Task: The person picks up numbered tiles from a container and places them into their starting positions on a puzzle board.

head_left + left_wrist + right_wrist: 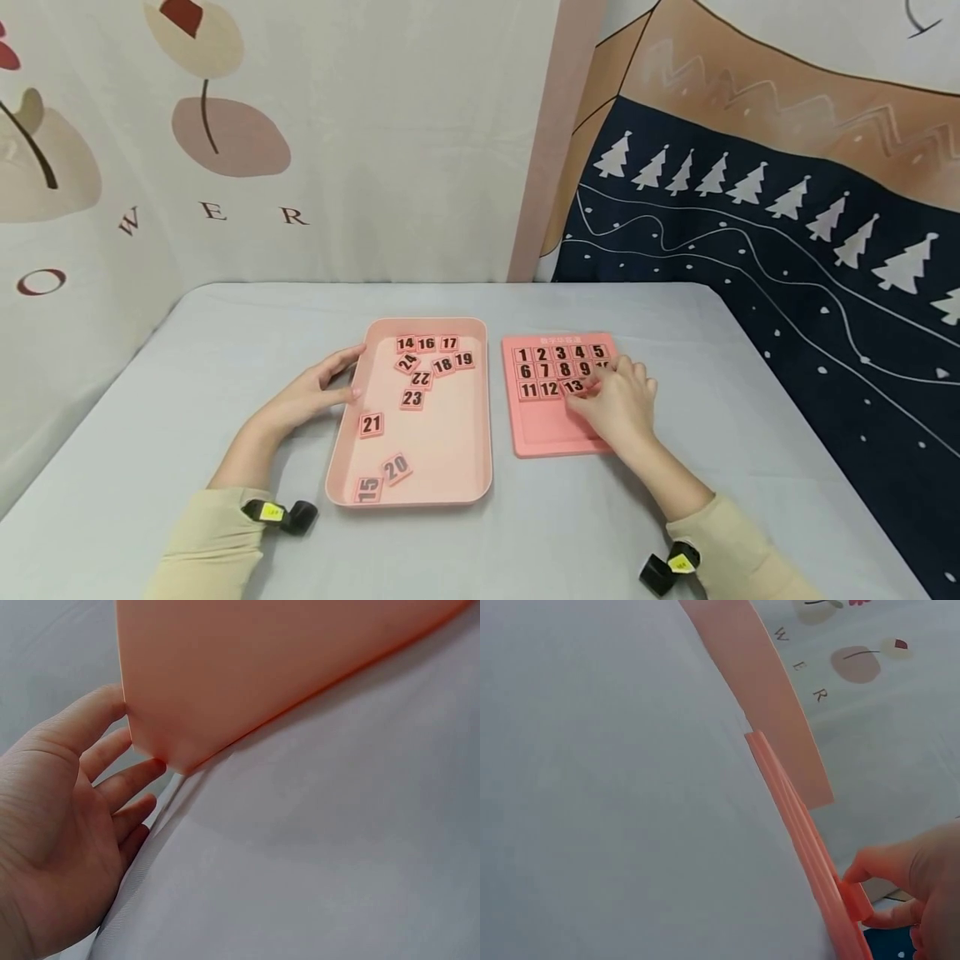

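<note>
My left hand (311,396) rests against the left wall of the pink tray (450,450), its thumb and fingers spread along the rim. In the left wrist view fairly straight fingers touch the tray's side (247,667). The tray holds loose number tiles, among them 21 (371,425), 20 (396,469) and 15 (367,489). My right hand (618,404) pinches the 13 tile (573,387), which sits tilted at the third row of the pink number board (555,433), just right of the 12 tile (549,389). In the right wrist view thumb and finger grip the pink tile (856,901) at the board's surface.
A pale cloth (585,533) covers the table. Tiles 14 to 19, apart from 15, and 22 to 24 lie towards the tray's far end. Printed curtains (375,167) hang behind the table, and a dark tree-patterned cloth (750,250) is at the right.
</note>
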Demonstrator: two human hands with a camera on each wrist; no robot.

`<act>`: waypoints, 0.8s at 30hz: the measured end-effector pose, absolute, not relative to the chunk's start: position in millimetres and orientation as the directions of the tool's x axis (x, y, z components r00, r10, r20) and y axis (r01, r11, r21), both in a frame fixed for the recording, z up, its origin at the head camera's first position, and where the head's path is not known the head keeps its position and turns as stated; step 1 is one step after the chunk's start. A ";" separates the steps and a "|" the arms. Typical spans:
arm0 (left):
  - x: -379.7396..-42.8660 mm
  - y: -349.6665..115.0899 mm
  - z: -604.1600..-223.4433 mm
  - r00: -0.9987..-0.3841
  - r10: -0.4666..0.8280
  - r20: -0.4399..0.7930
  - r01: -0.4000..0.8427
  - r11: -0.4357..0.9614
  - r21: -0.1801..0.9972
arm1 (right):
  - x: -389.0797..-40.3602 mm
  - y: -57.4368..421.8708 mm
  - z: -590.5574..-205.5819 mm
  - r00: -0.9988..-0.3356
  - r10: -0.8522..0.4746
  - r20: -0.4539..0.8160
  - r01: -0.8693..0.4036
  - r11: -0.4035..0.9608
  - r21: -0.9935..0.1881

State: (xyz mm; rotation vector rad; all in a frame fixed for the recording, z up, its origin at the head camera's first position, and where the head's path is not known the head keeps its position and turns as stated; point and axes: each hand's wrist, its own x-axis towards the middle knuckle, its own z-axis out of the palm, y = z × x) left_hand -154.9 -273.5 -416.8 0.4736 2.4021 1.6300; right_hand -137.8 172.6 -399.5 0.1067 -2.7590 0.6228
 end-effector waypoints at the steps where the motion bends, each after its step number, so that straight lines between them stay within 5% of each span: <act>1: -155.0 -273.4 -416.8 -0.929 0.370 0.014 0.150 0.341 0.928 | -137.9 172.5 -400.6 -0.950 -0.006 0.314 -0.140 0.902 -0.409; 24: -155.5 -274.9 -418.8 -0.924 0.381 0.027 0.163 0.330 0.930 | -145.1 175.2 -383.5 -0.957 -0.083 0.277 -0.194 0.895 -0.401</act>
